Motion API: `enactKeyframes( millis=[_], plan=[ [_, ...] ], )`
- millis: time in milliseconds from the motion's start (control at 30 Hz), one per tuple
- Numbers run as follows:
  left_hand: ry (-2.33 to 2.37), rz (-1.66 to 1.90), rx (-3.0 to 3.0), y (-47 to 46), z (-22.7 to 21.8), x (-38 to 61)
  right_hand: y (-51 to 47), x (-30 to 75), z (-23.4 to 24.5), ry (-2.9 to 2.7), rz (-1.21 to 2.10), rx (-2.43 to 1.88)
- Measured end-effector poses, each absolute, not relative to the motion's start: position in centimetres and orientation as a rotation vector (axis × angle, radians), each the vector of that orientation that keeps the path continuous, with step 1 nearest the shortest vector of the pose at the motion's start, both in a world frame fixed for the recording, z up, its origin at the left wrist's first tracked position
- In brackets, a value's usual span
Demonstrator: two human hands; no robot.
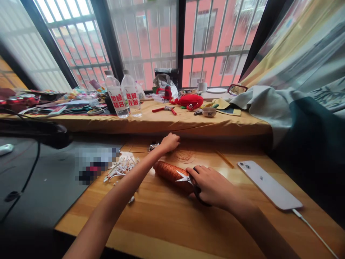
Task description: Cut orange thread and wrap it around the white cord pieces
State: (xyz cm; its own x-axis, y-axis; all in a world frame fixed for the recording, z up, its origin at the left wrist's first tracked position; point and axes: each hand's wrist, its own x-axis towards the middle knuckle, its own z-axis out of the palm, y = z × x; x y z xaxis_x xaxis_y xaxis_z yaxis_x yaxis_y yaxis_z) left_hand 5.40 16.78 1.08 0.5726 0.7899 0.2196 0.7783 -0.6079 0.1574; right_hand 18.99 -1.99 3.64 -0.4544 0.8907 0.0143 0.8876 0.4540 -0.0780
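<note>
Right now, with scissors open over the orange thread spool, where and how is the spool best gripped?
Probably around the left half of the orange thread spool, with the grip coming from the near side. It lies on its side, presenting a rounded body to wrap; the open scissors crowd its right end, and wooden tabletop shows along its near edge.

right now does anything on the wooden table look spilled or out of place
Yes: small white pieces lie loosely heaped on the left of the table, with strays apart from the pile, so they look spilled.
</note>
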Motion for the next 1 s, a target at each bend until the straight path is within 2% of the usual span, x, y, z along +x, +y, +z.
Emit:
enactKeyframes(
  millis=[167,367,567,800,1000],
  plan=[
    [1.234,0.374,2.956,15.1,1.9,2.7,-2.0,18.9,3.6,-2.631,0.097,-1.620],
    [0.858,0.200,3.316,13.7,0.3,1.2,-2.0,19.0,3.6,-2.622,0.109,-1.618],
    [0.602,0.186,3.310,14.5,0.9,3.5,-2.0,19.0,3.7,-2.630,0.121,-1.612],
    [0.815,-0.031,2.898,17.2,1.7,5.9,-2.3,18.9,4.0,-2.625,0.143,-1.648],
    [0.957,-0.019,2.837,18.2,0.4,9.2,-2.2,19.0,3.9,-2.626,0.128,-1.637]
  ],
)
